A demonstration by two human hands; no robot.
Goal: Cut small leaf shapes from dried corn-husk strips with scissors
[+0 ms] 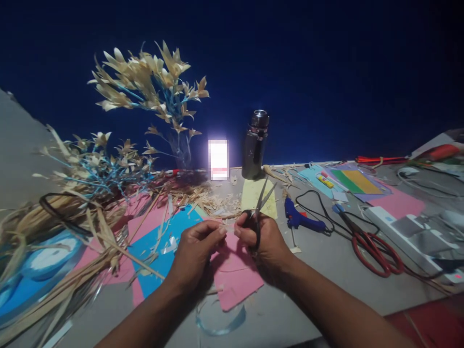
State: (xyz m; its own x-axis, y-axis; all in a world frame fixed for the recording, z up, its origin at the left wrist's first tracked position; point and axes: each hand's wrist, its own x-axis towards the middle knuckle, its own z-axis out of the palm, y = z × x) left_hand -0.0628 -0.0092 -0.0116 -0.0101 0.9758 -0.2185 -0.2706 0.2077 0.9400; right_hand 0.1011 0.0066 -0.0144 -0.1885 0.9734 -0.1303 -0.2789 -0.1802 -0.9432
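Black-handled scissors (266, 198) rest in my right hand (270, 244), blades pointing up and slightly apart. My right thumb and forefinger come together close to my left fingertips. My left hand (197, 249) is closed in a pinch on a small pale piece, too small to make out, which seems to stretch between both hands. Below them lies a pink paper sheet (239, 285). A blue paper sheet (148, 251) with scraps on it is left of my left hand. Right of my right hand sits a blue glue gun (304, 220).
Dried-husk flowers (145, 82) on blue stems stand at back left, above dry husk strips (105, 241). A dark flask (255, 145) stands at the back beside a bright light (218, 157). Red-handled scissors (377, 253), a power strip (409, 241) and cables lie right. A clear tape ring (221, 328) lies in front.
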